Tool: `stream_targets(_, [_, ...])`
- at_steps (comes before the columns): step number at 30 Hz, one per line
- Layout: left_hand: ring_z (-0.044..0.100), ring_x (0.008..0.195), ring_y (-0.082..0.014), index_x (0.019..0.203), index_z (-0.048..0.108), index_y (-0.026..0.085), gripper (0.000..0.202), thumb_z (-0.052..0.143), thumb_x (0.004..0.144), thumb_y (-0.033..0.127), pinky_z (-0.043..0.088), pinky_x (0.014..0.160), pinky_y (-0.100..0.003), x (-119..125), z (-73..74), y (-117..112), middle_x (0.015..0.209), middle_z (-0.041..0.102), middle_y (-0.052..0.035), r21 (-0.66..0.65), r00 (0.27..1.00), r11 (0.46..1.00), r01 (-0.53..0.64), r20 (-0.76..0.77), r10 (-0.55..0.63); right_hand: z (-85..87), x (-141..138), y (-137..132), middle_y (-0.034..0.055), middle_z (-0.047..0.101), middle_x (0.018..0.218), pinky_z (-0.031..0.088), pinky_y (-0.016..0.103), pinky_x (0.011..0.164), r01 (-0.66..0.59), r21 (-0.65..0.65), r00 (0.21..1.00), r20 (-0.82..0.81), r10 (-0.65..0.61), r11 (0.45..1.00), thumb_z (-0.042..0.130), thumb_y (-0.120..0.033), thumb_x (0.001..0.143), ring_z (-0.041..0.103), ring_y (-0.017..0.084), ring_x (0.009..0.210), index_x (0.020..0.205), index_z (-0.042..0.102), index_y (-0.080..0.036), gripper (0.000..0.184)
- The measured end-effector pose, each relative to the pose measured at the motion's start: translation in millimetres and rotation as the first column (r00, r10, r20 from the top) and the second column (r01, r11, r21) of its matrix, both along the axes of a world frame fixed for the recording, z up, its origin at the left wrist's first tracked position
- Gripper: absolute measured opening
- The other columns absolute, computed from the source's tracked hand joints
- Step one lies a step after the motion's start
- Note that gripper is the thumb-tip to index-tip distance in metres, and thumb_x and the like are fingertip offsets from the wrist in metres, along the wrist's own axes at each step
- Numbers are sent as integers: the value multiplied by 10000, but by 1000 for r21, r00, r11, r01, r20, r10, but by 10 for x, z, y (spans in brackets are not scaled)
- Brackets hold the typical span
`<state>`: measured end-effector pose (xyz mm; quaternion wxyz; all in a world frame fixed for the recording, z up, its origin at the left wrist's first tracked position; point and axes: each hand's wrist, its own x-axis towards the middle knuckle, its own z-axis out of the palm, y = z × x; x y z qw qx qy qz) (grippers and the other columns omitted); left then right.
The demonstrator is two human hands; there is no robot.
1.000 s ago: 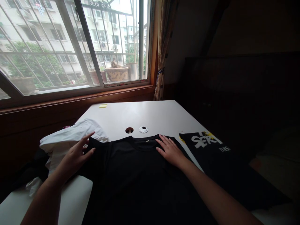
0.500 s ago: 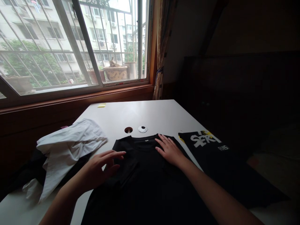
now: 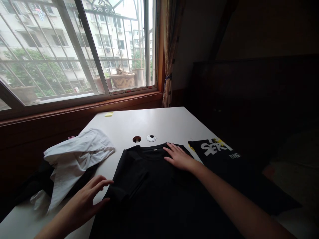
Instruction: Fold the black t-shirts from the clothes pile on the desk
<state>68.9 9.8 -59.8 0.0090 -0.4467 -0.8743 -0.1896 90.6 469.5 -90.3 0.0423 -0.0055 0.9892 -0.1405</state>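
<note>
A black T-shirt (image 3: 154, 189) lies flat on the white table (image 3: 159, 122), its collar towards the window and its left sleeve folded inward. My right hand (image 3: 178, 156) rests flat on the shirt just right of the collar, fingers stretched out. My left hand (image 3: 87, 197) hovers at the shirt's left edge by the folded sleeve, fingers spread, holding nothing.
A crumpled white garment (image 3: 74, 159) lies on the table's left over dark cloth. A black printed shirt (image 3: 224, 156) lies to the right. A cable hole (image 3: 137, 139) and its round cap (image 3: 151, 138) sit beyond the collar. A yellow note (image 3: 109, 114) lies near the window.
My left hand folded the left sleeve inward over the shirt, then drew back down and left to the shirt's edge. My right hand stayed on the collar area.
</note>
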Motion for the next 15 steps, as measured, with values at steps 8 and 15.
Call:
stream_targets(8, [689, 818, -171, 1330, 588, 298, 354, 573, 977, 327, 574, 787, -278, 134, -531, -62, 1034, 667, -50, 210, 973, 972, -108, -178, 146, 433, -509, -712, 112, 677, 1276, 400, 419, 1068, -153, -216, 985, -117, 130, 964, 593, -419, 934, 563, 308, 1244, 1286, 672, -246, 400])
stream_targets(15, [691, 829, -177, 1247, 620, 265, 310, 500, 973, 185, 568, 778, -280, 140, -638, -18, 984, 659, -52, 236, 946, 967, -100, -280, 166, 164, -947, -1675, 53, 746, 1063, 508, 325, 810, -185, -442, 980, -148, 132, 878, 665, -480, 901, 690, 234, 953, 1310, 634, -264, 463])
